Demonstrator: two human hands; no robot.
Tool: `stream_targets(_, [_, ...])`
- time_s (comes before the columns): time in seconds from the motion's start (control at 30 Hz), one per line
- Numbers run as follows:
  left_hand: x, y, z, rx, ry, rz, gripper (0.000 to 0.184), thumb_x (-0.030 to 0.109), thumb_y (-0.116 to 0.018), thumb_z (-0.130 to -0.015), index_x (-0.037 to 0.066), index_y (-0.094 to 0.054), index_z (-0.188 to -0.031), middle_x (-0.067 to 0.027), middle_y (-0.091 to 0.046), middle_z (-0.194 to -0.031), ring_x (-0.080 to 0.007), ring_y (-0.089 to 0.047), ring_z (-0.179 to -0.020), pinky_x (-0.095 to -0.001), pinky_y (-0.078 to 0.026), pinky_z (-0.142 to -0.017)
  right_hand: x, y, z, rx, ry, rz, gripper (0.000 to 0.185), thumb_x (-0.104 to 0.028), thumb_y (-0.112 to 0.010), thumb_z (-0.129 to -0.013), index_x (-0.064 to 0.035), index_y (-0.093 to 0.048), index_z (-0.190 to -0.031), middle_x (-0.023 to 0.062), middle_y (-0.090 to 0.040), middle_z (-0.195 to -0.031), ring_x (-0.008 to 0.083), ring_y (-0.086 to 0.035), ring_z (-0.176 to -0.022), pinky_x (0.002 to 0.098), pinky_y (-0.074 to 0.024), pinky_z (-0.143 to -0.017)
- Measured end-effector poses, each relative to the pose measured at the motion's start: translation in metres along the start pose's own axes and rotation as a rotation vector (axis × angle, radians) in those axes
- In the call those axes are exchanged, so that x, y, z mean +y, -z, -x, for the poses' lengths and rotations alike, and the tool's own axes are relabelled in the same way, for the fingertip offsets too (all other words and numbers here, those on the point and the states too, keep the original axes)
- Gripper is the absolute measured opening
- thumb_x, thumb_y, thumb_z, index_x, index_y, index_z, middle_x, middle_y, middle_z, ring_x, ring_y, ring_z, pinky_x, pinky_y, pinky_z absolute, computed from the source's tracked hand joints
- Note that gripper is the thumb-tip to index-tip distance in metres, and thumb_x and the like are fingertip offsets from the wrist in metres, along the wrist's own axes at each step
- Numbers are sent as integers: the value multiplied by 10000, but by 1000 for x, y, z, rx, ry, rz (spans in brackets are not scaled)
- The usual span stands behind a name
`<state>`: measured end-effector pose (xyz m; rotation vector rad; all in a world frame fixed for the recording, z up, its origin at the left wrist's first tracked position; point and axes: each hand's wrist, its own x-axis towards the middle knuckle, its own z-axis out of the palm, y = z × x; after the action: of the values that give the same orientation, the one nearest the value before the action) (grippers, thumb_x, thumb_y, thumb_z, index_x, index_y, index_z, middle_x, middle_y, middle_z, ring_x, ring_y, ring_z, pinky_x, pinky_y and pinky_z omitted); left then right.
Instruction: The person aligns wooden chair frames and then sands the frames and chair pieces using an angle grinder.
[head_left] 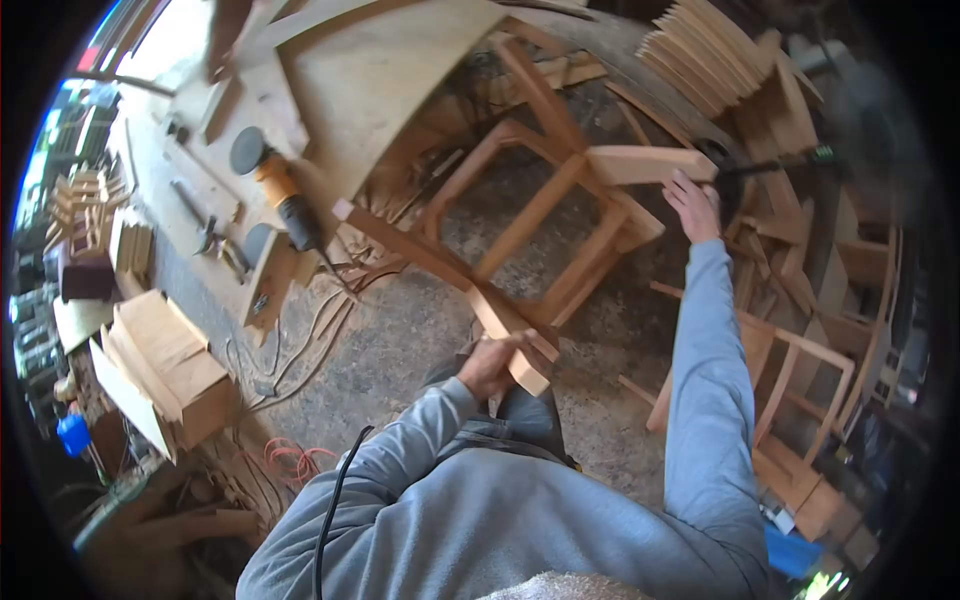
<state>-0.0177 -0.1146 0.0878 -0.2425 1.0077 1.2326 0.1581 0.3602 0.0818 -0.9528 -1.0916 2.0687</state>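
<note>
A bare wooden chair frame [530,220] is tilted over the floor in front of me, its legs and rails sticking out several ways. My left hand [487,366] is wrapped round a pale leg end of it, close to my knees. With my arm stretched forward, my right hand [694,204] grips the tip of another pale leg [645,164] at the far right of the frame. Part of that hand's grip is hidden behind its own fingers.
An orange and black angle grinder [280,190] with a round disc lies on the workbench [380,60] at left. Cords [320,330] trail across the floor. Stacked boards [705,55] stand at upper right, other chair frames [800,380] at right, and wooden panels [165,360] at left.
</note>
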Motion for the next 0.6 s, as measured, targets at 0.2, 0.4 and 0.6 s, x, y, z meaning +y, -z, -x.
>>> stream_targets(0.2, [24, -29, 7, 103, 180, 260, 293, 54, -643, -951, 28, -526, -1218, -82, -624, -1064, -272, -668, -928, -450, -593, -849, 9, -31, -34, 345, 6, 567, 494, -197, -819, -893, 61, -624, -1266, 161, -697, -1169, 294, -719, -1052, 390, -598, -916])
stream_targets(0.4, [15, -50, 3, 332, 145, 246, 436, -13, -604, -893, 37, -430, -1290, -138, -591, -1125, -301, -667, -915, -475, -608, -807, 11, -12, -51, 303, -16, 649, 468, -174, -825, -889, 40, -633, -1258, 136, -714, -1126, 265, -742, -968, 356, -616, -860])
stream_targets(0.6, [-30, 2, -33, 407, 107, 238, 454, 37, -644, -864, 14, -466, -1281, -151, -622, -1049, -279, -664, -838, -458, -596, -686, -26, -101, -18, 213, 14, 799, 358, -169, -823, -892, 3, -666, -1163, 103, -724, -1040, 167, -744, -832, 254, -611, -699])
